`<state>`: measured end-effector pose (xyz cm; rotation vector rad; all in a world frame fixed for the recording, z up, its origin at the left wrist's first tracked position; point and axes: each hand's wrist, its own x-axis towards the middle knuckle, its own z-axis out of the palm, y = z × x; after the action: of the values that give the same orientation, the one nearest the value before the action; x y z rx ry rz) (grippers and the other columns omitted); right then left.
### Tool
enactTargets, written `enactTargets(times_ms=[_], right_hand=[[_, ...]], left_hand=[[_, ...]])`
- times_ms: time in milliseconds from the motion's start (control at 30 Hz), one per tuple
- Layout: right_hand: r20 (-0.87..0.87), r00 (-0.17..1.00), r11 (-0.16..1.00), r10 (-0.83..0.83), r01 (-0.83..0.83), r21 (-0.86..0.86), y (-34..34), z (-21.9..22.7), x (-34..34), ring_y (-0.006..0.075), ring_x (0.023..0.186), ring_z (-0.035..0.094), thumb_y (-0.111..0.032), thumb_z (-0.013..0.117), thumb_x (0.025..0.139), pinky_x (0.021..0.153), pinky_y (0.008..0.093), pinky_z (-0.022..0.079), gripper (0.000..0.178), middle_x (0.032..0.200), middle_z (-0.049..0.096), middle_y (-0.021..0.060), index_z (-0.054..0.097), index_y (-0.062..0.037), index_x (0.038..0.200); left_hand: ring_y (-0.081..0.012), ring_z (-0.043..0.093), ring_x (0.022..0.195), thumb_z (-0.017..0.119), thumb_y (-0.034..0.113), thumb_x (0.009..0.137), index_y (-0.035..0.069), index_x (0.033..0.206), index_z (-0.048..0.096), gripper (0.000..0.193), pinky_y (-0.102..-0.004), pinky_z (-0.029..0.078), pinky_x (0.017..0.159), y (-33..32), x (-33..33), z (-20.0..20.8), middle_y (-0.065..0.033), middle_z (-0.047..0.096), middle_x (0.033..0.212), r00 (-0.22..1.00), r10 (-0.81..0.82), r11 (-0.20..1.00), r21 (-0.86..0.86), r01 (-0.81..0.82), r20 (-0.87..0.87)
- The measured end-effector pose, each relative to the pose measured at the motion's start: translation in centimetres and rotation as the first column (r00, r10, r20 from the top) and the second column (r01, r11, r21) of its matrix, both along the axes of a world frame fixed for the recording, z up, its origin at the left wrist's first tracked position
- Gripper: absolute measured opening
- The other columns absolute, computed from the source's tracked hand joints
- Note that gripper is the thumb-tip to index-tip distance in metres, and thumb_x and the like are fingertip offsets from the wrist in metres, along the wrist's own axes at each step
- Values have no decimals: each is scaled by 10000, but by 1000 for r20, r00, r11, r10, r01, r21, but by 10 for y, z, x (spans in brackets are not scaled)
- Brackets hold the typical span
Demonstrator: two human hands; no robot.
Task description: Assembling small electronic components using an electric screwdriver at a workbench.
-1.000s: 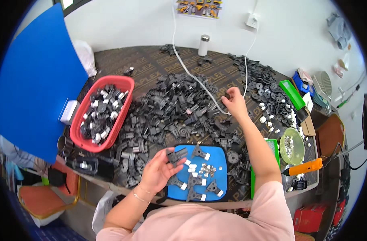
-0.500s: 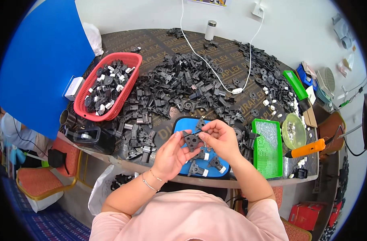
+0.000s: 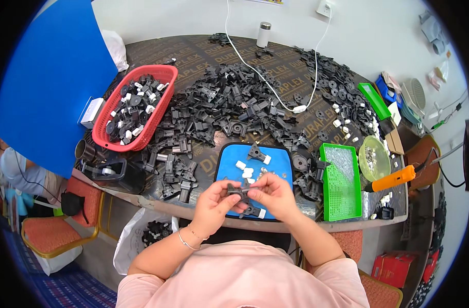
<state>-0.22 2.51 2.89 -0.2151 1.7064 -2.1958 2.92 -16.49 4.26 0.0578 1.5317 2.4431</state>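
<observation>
Over the near part of a blue mat (image 3: 225, 163), both my hands hold a black plastic part (image 3: 238, 192) with projecting arms. My left hand (image 3: 216, 201) grips its left side between thumb and fingers. From the other side, my right hand (image 3: 273, 197) pinches it with thumb and forefinger; anything small between those fingertips is hidden. Below the hands lies a black part with a white tip (image 3: 254, 211), partly covered. A similar white-tipped black part (image 3: 256, 152) rests at the back of the mat. Several loose white caps (image 3: 248, 172) sit between them.
Beyond the mat spreads a large heap of black parts (image 3: 229, 102). A red basket (image 3: 160, 110) of mixed parts stands left, near a tape dispenser (image 3: 119, 173). At right are a green tray (image 3: 342, 203), a yellow-green bowl (image 3: 383, 169) and an orange-handled tool (image 3: 394, 179). A white cable (image 3: 260, 77) crosses the table.
Both hands have come down closer to the table's near edge, and the held part is turned, no longer face-up. White caps on the mat, hidden before, now show.
</observation>
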Motion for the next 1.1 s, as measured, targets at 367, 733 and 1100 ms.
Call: enactTargets(times_ms=[367,733,1100], right_hand=[[-269,946,643,181,93,760,32,13,-44,144,770,614,-56,710,779,703,279,497,277,921,610,65,636,-60,1046],[-360,851,409,383,194,892,2,-17,-74,283,917,614,-171,683,748,778,404,503,226,959,589,86,691,-123,970],[-354,862,401,363,198,894,2,-26,-77,304,910,611,-161,693,713,768,419,509,203,949,601,101,668,-77,896]], left_hand=[[-122,630,752,555,21,922,24,1175,519,255,-241,536,658,-24,-9,-23,-66,606,976,998,59,980,-190,-63,-25],[-259,634,803,640,27,826,38,1070,614,246,-333,499,734,0,-90,-17,-144,636,928,865,-252,656,-734,-177,-434],[-371,621,834,606,75,821,53,993,599,173,-435,509,717,24,-100,-9,-162,632,892,777,-562,235,-955,-179,-284]])
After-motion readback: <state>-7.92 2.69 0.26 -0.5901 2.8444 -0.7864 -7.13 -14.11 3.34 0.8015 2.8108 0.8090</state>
